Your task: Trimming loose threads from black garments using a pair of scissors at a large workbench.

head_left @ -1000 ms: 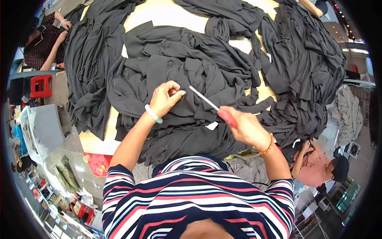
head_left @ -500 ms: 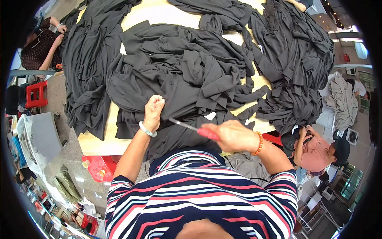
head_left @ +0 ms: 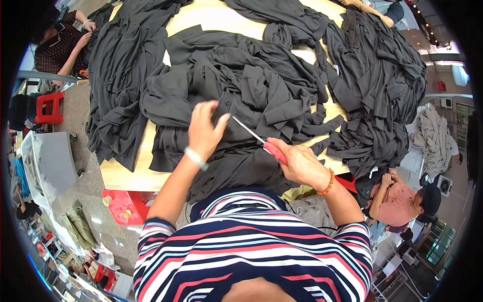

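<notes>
A dark grey garment (head_left: 241, 121) with small buttons lies rumpled before me, part of a heap of the same cloth. Over it is my left hand (head_left: 205, 128), its thumb apart from the fingers, with nothing visible held. A dark button (head_left: 227, 103) shows on the cloth just beyond its fingertips. Wrapped round the handle of a red-handled tool with a thin metal shaft (head_left: 273, 150), my right hand (head_left: 302, 163) is closed. The shaft slants up and left, its tip close to my left thumb. Whether the tip touches the cloth I cannot tell.
More dark garments (head_left: 123, 75) cover the pale wooden table (head_left: 136, 180) left, right (head_left: 375, 75) and beyond. A red plastic stool (head_left: 123, 206) stands at its near left corner. Other people sit at the left (head_left: 60, 50) and right (head_left: 400, 201); another person's arm (head_left: 372, 10) reaches in at the far right.
My left hand has moved up and slightly right, its pinch loosened and its fingers apart. The red-handled tool now points more steeply upward, its tip farther forward.
</notes>
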Motion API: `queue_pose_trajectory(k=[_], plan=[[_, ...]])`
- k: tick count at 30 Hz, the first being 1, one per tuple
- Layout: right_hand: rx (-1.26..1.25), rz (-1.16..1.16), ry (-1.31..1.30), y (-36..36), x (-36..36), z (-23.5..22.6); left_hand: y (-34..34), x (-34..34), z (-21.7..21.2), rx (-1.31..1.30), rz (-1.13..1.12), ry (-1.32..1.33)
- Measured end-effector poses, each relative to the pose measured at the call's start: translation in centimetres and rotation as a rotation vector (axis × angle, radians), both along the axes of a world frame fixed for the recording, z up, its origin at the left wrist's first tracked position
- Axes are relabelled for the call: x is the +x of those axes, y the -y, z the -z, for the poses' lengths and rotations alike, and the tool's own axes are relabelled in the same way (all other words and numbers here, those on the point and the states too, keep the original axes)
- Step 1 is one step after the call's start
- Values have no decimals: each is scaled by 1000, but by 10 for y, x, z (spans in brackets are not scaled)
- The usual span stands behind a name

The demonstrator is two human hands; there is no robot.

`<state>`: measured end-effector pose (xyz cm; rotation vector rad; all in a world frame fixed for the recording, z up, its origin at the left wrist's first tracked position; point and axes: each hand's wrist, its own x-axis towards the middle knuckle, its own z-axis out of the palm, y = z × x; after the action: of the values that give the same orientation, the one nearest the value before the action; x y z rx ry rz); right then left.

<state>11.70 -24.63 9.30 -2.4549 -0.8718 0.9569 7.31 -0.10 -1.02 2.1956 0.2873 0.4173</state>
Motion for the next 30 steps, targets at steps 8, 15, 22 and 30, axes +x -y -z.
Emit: queue_pose_trajectory(k=[8, 15, 22, 30], plan=[[5, -166, -131, 10, 9, -16, -34, 9, 82, -528, -61, -25], [82, -24, -38, 18, 16, 5, -5, -112, 16, -1002, 185, -503], [97, -23, -75, 10, 13, 42, -1, -54, -8, 146, 168, 74], [63, 26, -39, 33, 0, 36, -29, 25, 8, 733, 506, -166]])
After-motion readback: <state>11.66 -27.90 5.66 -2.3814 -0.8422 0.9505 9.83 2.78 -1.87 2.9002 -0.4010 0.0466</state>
